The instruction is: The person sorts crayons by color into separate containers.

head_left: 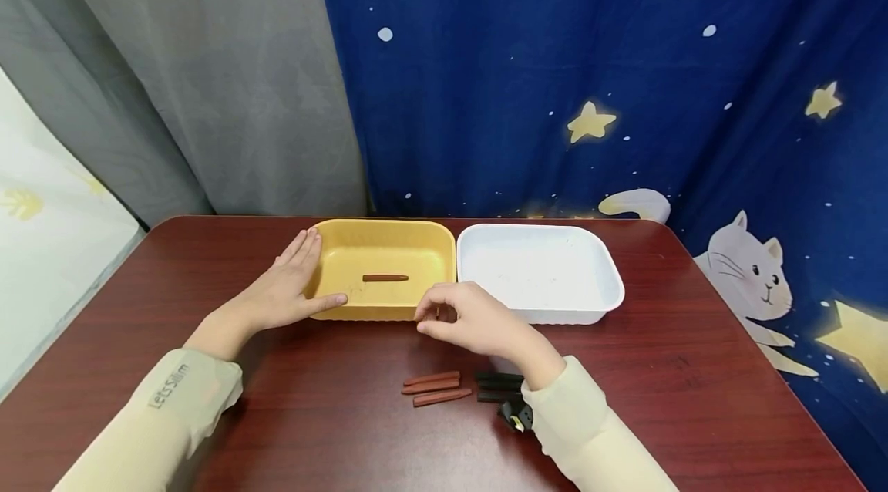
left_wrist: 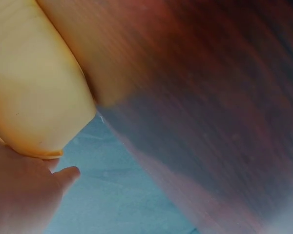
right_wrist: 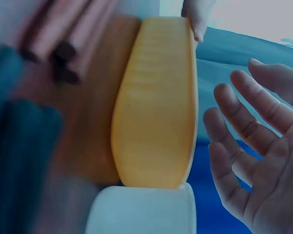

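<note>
My left hand [head_left: 283,285] rests on the left end of a yellow tray [head_left: 361,313], fingers straight along the side and thumb over the front rim. In the left wrist view, that hand [left_wrist: 24,190] touches the tray's rim. Inside the tray lies one brown crayon-like stick [head_left: 385,278], tapered at one end. My right hand [head_left: 479,322] hovers by the tray's front right corner with loosely bent fingers. The right wrist view shows this hand [right_wrist: 263,156] holding nothing. Several reddish-brown sticks [head_left: 442,397] lie on the table in front of the tray.
A white tray [head_left: 541,268] stands against the yellow tray's right side. Black sticks [head_left: 498,384] and a small black object [head_left: 516,415] with a yellow-white mark lie near the right sleeve, partly hidden by it. A blue curtain [head_left: 486,75] hangs behind the table [head_left: 312,430].
</note>
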A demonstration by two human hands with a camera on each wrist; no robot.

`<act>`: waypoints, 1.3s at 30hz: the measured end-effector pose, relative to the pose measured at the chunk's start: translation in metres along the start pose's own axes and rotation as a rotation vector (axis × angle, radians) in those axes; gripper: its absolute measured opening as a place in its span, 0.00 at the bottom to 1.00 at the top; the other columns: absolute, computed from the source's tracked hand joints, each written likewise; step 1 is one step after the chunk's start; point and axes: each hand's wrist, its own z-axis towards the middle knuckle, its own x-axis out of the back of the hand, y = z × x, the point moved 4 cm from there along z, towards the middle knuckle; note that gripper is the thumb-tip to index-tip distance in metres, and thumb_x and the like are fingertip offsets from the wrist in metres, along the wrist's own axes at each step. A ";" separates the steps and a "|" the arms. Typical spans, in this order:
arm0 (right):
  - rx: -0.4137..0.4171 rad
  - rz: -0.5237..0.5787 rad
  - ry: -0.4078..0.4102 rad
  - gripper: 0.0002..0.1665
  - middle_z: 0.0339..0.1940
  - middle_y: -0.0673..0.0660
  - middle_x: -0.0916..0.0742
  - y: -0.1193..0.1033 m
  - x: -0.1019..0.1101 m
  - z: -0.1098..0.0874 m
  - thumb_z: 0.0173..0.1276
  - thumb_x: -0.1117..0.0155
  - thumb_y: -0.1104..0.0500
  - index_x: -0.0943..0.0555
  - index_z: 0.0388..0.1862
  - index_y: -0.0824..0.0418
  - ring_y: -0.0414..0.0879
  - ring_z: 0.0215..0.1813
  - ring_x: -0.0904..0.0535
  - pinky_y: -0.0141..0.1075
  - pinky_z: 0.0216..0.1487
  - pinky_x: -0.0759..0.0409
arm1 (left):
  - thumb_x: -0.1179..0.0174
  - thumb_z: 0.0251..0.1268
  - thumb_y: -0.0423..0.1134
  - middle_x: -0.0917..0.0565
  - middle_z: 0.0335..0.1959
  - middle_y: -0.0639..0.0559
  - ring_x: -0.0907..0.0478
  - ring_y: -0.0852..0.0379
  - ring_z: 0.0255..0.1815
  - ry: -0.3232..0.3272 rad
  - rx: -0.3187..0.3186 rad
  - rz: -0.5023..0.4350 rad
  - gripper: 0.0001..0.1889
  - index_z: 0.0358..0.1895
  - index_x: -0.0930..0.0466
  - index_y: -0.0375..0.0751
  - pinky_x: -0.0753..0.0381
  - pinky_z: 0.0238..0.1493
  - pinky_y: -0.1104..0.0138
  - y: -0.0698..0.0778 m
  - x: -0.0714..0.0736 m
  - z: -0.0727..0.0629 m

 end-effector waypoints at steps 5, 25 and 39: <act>-0.054 -0.047 -0.105 0.04 0.33 0.42 0.16 0.004 -0.014 -0.008 0.70 0.34 0.55 0.15 0.39 0.52 0.33 0.33 0.25 0.28 0.38 0.23 | 0.43 0.63 0.69 0.63 0.82 0.35 0.70 0.39 0.83 -0.004 -0.003 -0.004 0.60 0.78 0.64 0.26 0.55 0.76 0.37 0.001 0.000 0.003; -0.113 -0.026 -0.335 0.05 0.28 0.44 0.16 0.018 -0.044 -0.007 0.66 0.31 0.61 0.13 0.40 0.58 0.31 0.30 0.25 0.24 0.36 0.24 | 0.43 0.63 0.69 0.63 0.82 0.34 0.69 0.39 0.83 -0.006 0.005 0.003 0.60 0.78 0.63 0.26 0.56 0.77 0.37 -0.003 -0.003 0.001; -0.137 -0.053 -0.365 0.08 0.24 0.44 0.20 0.018 -0.048 -0.006 0.62 0.29 0.67 0.14 0.37 0.56 0.32 0.26 0.28 0.25 0.33 0.25 | 0.42 0.62 0.69 0.63 0.82 0.35 0.69 0.39 0.83 0.005 0.001 0.006 0.60 0.78 0.63 0.26 0.57 0.78 0.40 -0.001 -0.002 0.002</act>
